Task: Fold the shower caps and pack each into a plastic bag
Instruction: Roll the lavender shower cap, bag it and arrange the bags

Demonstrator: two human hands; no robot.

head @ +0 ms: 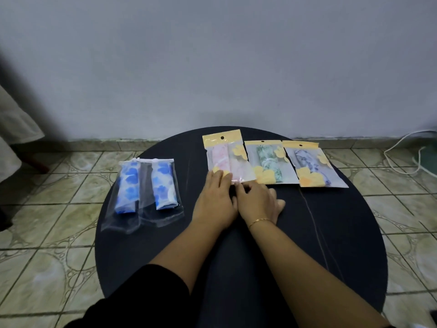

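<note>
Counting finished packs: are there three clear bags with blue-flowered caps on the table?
No, only two clear bags with blue-flowered caps lie on the table.

Five bagged shower caps flat on table

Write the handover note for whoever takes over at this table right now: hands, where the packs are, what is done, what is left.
Left hand: fingers flat on the near edge of the pink pack. Right hand: beside it, fingers at the same edge; grip unclear.
On the round dark table: two clear bags with blue-flower caps on the left; pink, green and grey-blue yellow-header packs in a row on the right.
Done: all five caps visible are folded and bagged.
Left: no loose cap in view; perhaps finish closing the pink pack.
</note>
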